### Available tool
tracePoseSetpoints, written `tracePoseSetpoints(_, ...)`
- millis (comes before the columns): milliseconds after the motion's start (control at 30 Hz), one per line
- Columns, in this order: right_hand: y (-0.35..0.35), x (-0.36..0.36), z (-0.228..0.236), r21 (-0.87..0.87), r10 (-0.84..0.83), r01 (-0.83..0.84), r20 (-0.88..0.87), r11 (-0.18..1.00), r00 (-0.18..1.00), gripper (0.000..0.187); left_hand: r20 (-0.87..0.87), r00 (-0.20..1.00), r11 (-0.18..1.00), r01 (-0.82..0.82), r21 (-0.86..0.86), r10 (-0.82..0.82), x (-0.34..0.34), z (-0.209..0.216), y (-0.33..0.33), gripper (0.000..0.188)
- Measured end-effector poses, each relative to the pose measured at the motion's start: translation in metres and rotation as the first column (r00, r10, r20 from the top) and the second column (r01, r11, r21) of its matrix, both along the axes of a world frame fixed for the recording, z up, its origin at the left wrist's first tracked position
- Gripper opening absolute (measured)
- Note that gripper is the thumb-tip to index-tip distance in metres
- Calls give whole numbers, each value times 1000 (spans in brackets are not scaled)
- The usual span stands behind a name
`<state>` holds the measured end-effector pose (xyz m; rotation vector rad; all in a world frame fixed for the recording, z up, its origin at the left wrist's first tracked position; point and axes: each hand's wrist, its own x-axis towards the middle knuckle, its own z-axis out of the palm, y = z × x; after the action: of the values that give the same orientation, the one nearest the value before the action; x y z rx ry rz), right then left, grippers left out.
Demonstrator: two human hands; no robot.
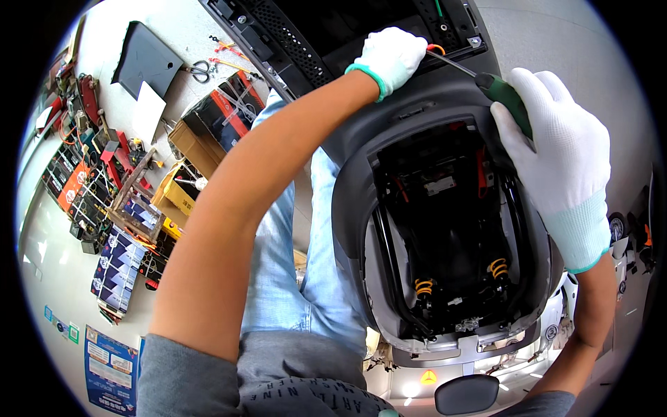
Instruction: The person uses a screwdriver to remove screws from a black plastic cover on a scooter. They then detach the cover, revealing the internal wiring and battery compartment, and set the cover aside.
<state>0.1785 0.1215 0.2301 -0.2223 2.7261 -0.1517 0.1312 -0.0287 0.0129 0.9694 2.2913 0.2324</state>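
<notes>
Both my hands wear white knit gloves with mint cuffs. My right hand is closed around the green handle of a screwdriver. Its thin metal shaft slants up and left toward my left fingers, and the tip is hard to see there. My left hand is closed over the dark floor section of a scooter body. What its fingers hold is hidden. A short orange wire curves out beside them. Nearer me, the scooter's open seat bay shows black frame tubes and two yellow springs.
On the left floor lie a dark grey panel, scissors, an opened cardboard box and several boxed batteries and tools. A blue poster hangs lower left. A black padded backrest is at the bottom. My legs stand left of the scooter.
</notes>
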Motion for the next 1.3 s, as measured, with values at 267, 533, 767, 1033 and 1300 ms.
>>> tracePoseSetpoints(267, -2, -5, 4, -7, 69, -69, 1, 998, 998, 20, -92, 995, 977, 46, 208, -28, 2, -19, -6, 20)
tracePoseSetpoints(533, -14, -14, 3, 38, 158, -158, -2, 987, 987, 20, -15, 999, 988, 34, 152, -32, -2, -19, -6, 22)
tracePoseSetpoints(767, -37, -11, 6, 178, 162, -170, 60, 969, 985, 21, 65, 997, 997, 24, 67, -28, -3, -14, 3, 20)
tracePoseSetpoints(1033, -7, -17, 11, -151, 97, -89, 42, 984, 994, 46, 122, 977, 973, -192, 124, 177, 4, -14, 0, 21)
tracePoseSetpoints(1300, -10, -10, 15, -125, 254, -250, 19, 960, 967, 43, 148, 831, 788, -555, 266, 536, 19, -16, -2, 27)
